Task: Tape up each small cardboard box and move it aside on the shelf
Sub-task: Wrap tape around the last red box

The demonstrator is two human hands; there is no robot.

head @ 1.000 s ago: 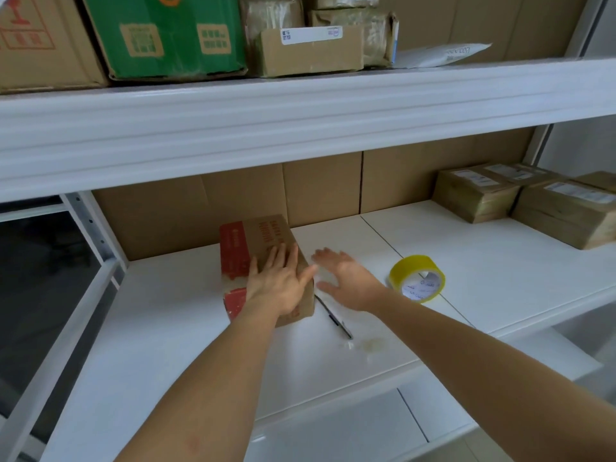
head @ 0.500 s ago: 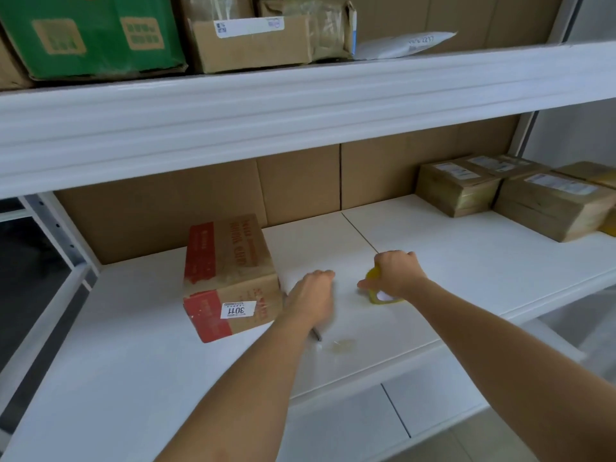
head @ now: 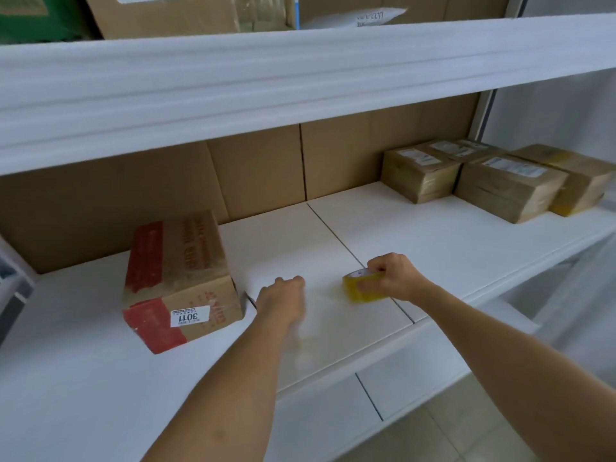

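The cardboard box (head: 181,281) with red tape lies on the left part of the white shelf (head: 433,235), one end toward the near edge, where a white label reading 3011 faces the camera; it sits in the same place as half a second ago, and a second ago the left hand lay flat on its top. The left hand (head: 281,300) is now off the box and hovers just right of its near end, above the shelf surface, fingers (head: 290,281) curled under; whether they hold anything cannot be determined. A thin dark object (head: 250,299) shows between the box and this hand. The right hand (head: 393,276), which a second ago was open and short of the roll, now grips the yellow tape roll (head: 361,287) with fingers curled round it, the roll tilted and at or just above the shelf near the seam between two shelf panels. At the far right of the shelf stand four taped brown parcels (head: 510,185) with white labels, well apart from the hands. Brown cardboard sheets (head: 260,168) line the back. The upper shelf (head: 300,71) carries more cartons (head: 166,15), partly cut off. Pale floor tiles (head: 466,428) show below right.
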